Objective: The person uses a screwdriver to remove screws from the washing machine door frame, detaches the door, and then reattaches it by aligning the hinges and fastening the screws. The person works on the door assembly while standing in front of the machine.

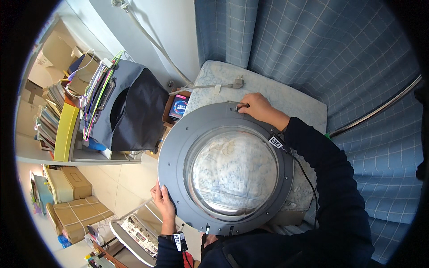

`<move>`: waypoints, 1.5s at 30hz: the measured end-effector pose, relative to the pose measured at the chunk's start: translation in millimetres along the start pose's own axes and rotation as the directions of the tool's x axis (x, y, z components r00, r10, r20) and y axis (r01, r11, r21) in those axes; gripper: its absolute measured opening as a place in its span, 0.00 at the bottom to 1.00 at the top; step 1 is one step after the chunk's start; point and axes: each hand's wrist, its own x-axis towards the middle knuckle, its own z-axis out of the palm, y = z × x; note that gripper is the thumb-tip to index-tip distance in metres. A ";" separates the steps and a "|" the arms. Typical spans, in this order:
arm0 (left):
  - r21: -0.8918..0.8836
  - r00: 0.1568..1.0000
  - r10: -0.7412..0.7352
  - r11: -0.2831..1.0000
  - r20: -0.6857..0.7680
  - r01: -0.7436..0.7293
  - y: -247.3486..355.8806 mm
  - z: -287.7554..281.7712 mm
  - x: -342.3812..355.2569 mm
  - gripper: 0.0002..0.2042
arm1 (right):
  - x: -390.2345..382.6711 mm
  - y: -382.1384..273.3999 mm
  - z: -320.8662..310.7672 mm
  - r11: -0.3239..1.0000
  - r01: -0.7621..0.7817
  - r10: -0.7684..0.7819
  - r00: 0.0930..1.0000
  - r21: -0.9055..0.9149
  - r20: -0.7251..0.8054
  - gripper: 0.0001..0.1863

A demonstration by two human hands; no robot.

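Observation:
A round front-load washing machine door (174, 152) lies before me, its wide grey ring set with small screws around a clear glass bowl (234, 174). My left hand (163, 203) grips the ring's lower left edge, thumb alongside the rim and some fingers hidden beneath. At the ring's far edge, my right hand (259, 108) pinches a small dark piece (241, 106) beside a slot; its exact kind is too small to tell. Two dark slots show on the ring's near edge. Each wrist carries a small tag with a black cable.
Under the door is a marbled tabletop (268, 82), where a grey power cord with a plug (238, 83) lies at the back. A blue checked curtain (313, 49) hangs to the right. Shelving with a dark cloth cover (140, 111) and cardboard boxes (80, 212) stand left.

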 end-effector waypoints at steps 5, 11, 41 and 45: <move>0.038 1.000 -0.010 0.999 0.004 0.010 4.1 0.4 0.3 0.19 | 3.9 10.2 -4.6 0.998 -0.020 0.027 0.991 0.053 -0.131 0.08; 0.092 1.000 -0.018 0.996 0.010 0.017 8.5 0.6 0.6 0.19 | 15.6 26.6 0.3 0.938 -0.148 0.130 0.988 0.314 0.078 0.12; 0.074 1.000 -0.001 0.997 0.002 0.001 2.5 2.4 0.4 0.19 | 19.9 41.0 7.9 0.914 -0.195 0.144 0.976 0.355 0.165 0.12; 0.072 1.000 0.022 0.997 0.012 -0.023 -2.5 4.5 2.9 0.19 | 17.9 40.9 3.6 0.917 -0.214 0.169 0.973 0.337 0.158 0.14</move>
